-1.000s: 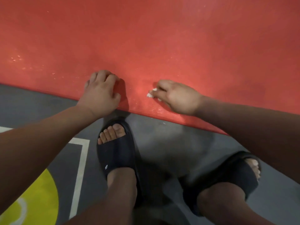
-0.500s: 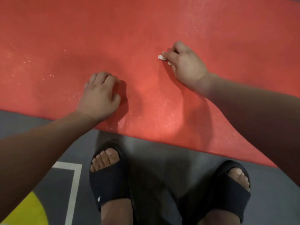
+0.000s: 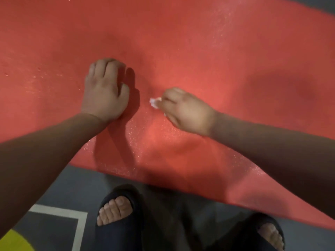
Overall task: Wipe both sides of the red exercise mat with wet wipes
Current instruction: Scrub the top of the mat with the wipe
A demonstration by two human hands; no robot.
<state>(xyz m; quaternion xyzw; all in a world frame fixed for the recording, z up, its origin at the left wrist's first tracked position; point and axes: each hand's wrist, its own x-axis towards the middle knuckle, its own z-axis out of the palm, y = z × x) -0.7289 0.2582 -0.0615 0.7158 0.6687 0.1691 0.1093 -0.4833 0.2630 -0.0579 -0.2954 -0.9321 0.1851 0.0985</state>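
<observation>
1. Red exercise mat [image 3: 199,42]: lies flat on the floor and fills the upper two thirds of the head view. Its near edge runs diagonally from lower left to lower right. Fine glinting specks show on the surface, densest near this edge and at the upper right.

2. Floor [image 3: 54,187]: grey, visible below the mat's near edge. A white line [image 3: 79,230] forms a corner at lower left, with a yellow patch [image 3: 14,241] beside it.

3. Forearms: both reach in from the lower corners and extend over the mat.

4. Footwear: a dark left slide [image 3: 117,238] and a dark right slide [image 3: 252,232] stand on the floor just short of the mat's edge, toes exposed.

5. Left hand [image 3: 105,91]: rests on the mat, left of centre. The fingers [image 3: 101,69] are bent under at the knuckles with the tips down on the surface and the thumb drawn in alongside. It holds nothing.

6. Right hand [image 3: 186,111]: sits on the mat just right of the left hand, apart from it. The fingers are curled and pinch the wipe against the mat.

7. Wet wipe [image 3: 154,102]: a small white crumpled wad, mostly covered by the right hand. Only its left tip protrudes, touching the mat between the two hands.
</observation>
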